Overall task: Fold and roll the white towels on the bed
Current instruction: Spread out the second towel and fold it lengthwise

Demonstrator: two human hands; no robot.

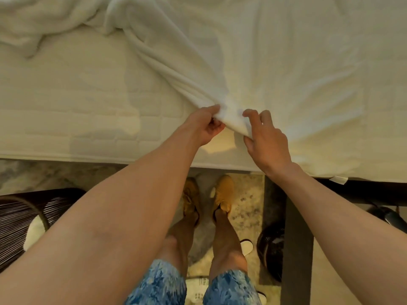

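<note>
White towel (231,69) (creased, bunched) pinched by both hands

A towel (275,62) covers the upper and right parts of the bed (66,102). At frame centre, the left hand (204,125) and right hand (267,139) hold its near corner. A chair (17,216) stands lower left.

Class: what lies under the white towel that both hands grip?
The white towel lies on the quilted mattress, which shows bare to its left. Whatever else it covers is hidden.
</note>
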